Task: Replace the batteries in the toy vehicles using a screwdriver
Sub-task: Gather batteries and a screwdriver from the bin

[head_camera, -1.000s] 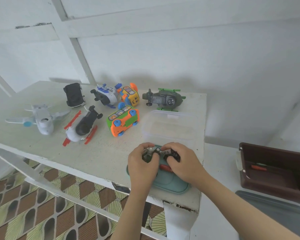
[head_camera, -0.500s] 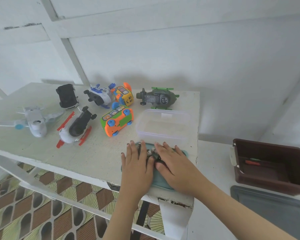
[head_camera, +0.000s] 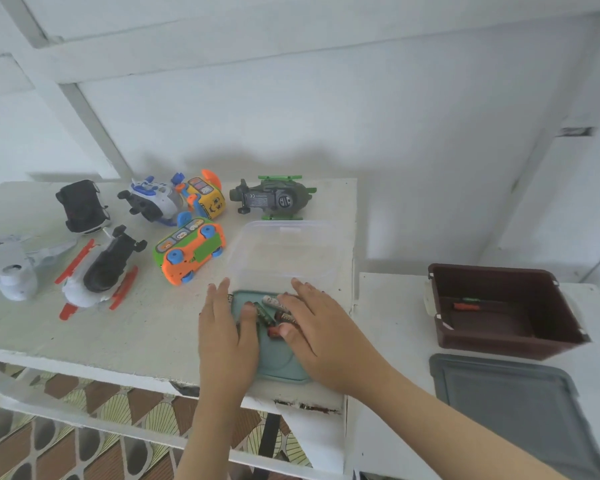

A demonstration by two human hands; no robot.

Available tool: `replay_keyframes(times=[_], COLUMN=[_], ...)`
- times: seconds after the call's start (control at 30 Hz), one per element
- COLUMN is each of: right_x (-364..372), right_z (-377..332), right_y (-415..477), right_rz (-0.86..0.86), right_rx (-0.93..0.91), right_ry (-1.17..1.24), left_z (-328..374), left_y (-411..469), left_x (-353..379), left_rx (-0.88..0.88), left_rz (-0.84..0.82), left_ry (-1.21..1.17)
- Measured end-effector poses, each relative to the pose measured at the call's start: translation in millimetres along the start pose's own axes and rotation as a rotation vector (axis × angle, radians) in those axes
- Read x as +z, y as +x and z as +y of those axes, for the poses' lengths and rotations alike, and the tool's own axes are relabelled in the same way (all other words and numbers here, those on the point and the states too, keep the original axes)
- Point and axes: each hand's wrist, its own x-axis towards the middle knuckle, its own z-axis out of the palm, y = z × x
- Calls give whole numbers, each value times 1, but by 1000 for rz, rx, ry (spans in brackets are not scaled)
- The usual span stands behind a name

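Left hand (head_camera: 227,336): lay flat, palm down, over the left part of the teal lid (head_camera: 280,362); fingers (head_camera: 219,299) were straight and slightly spread, pinching nothing.
Right hand (head_camera: 321,332): lay flat over the lid's right part; fingers (head_camera: 303,292) were extended and loosely spread, gripping nothing that showed.
Batteries (head_camera: 272,311): a small loose heap lay on the lid between the two thumbs, partly under the right fingers; their count could not be told.
Clear container (head_camera: 284,251): stood open just beyond the fingertips of both hands, touching or nearly touching the lid's far edge.
Toy vehicles: the orange-and-green bus (head_camera: 189,251) lay tipped beyond and left of the left fingers; the green helicopter (head_camera: 272,199) lay belly-up past the container; others sat farther left on the counter (head_camera: 146,327).
Screwdriver (head_camera: 465,304): what looked like it lay in the brown box (head_camera: 499,306), well to the right of the right fingers.
Step in hand: judged to be corralling the batteries on the lid.
Doing it well: keep the palms low and the fingers cupped inward so the round cells cannot roll off toward the counter's near edge; sort cells before picking; pinch one at a time rather than scooping.
Risk: a cell might slip out between the spread fingers.
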Motion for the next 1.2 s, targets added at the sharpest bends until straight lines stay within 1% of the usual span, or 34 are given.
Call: replay_keyframes(times=[0.1,0.2,0.23,0.33,0.43,0.53,0.6,0.67,0.73,0.8,0.87,0.93,1.0,1.03,1.1,1.2], right_x=[-15,-33,-40,-61,-86,-111,-127,-143,-156,-166,-170,-169,-164,-159,-146,-125], right_z=[16,46,58,101,150,204,244,286,325,361,395,424,449,460,478,499], right_y=[-18,-42,-50,-70,-90,-113,-128,-142,-151,-154,-153,-149,-141,-138,-132,-128], right_rz=[90,201,242,315,383,443,433,365,256,138,9,-158,-368,-463,-603,-707], right_rx=[-18,-6,10,103,228,375,526,690,832,924,947,926,879,857,856,912], right_ry=[14,10,0,-44,-89,-131,-139,-140,-159,-202,-274,-381,-489,-525,-526,-465], left_z=[15,48,62,108,148,174,182,185,184,178,170,159,146,140,128,114], left_y=[1,0,0,-4,-10,-15,-16,-13,-8,-2,3,8,12,13,15,14], left_x=[1,9,16,48,102,168,216,263,309,353,394,431,463,476,499,526], left_rx=[86,315,396,539,639,631,597,558,491,394,310,274,246,244,309,465], left_rz=[91,174,179,91,-27,-174,-278,-366,-480,-633,-769,-842,-901,-941,-1043,-1192], left_ry=[-3,43,46,-23,-100,-123,-116,-86,-34,25,88,222,370,443,630,889])
